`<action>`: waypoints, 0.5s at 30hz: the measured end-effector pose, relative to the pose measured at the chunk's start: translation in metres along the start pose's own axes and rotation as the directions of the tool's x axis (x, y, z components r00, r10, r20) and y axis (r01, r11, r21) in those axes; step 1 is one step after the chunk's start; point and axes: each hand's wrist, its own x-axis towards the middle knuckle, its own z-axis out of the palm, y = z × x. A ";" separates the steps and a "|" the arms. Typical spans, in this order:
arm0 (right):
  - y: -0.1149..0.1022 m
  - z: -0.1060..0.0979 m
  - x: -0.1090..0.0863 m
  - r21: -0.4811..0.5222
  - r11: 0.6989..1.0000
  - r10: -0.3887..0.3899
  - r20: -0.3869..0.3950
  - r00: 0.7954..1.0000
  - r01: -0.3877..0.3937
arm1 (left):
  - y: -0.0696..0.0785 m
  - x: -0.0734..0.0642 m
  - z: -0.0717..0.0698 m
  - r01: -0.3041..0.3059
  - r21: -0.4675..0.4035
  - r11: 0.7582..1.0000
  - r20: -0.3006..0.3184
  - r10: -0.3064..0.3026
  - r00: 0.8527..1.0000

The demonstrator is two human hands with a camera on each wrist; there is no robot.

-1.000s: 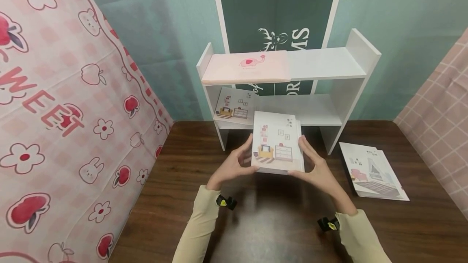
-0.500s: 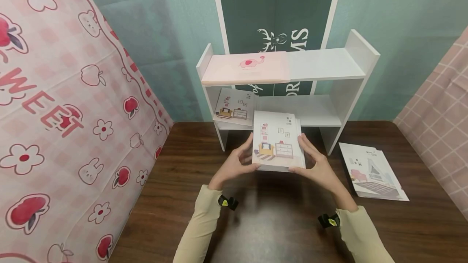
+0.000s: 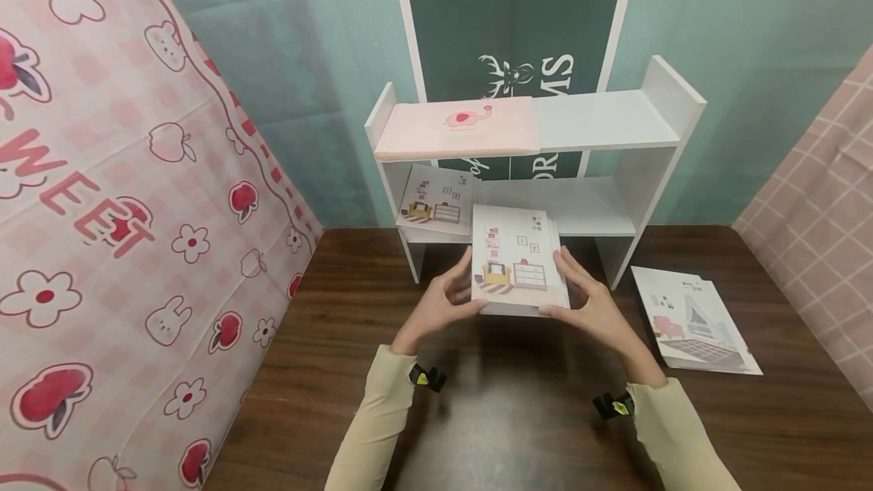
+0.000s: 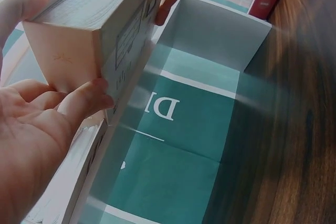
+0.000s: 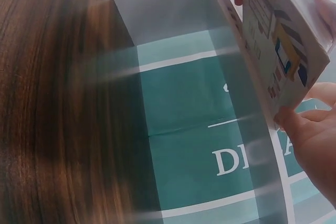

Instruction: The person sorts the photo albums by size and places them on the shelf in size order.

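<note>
Both hands hold a thick white book (image 3: 514,260), its cover drawn with a yellow armchair and a chest of drawers. My left hand (image 3: 443,305) grips its left side, thumb at the near corner; my right hand (image 3: 592,313) grips the right side the same way. The far end of the book overlaps the front of the middle board of a white desktop shelf (image 3: 580,203). In the left wrist view the left fingers (image 4: 86,100) lie against its beige spine. The right wrist view has the right fingertips (image 5: 286,119) at the lower corner of the cover.
A similar book (image 3: 439,199) lies at the left of the middle board. A pink item with an elephant print (image 3: 457,127) covers the top board's left half. More white books (image 3: 696,320) lie on the brown table (image 3: 307,400) to the right. A pink curtain (image 3: 136,173) hangs at left.
The book and both hands have shifted slightly forward toward the shelf. The grip stays the same, and the other books have not moved.
</note>
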 end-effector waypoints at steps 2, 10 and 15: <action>0.000 -0.001 0.001 -0.010 1.000 0.006 0.005 1.000 -0.006 | -0.004 0.001 0.000 0.004 -0.001 1.000 -0.013 -0.004 1.000; -0.005 -0.002 0.005 -0.017 1.000 0.011 0.025 1.000 -0.011 | 0.001 0.001 0.000 0.019 0.015 1.000 -0.058 -0.018 0.998; 0.002 -0.002 0.007 -0.044 0.999 0.012 0.009 1.000 -0.012 | 0.003 0.001 0.001 0.023 0.032 0.999 -0.086 -0.020 0.996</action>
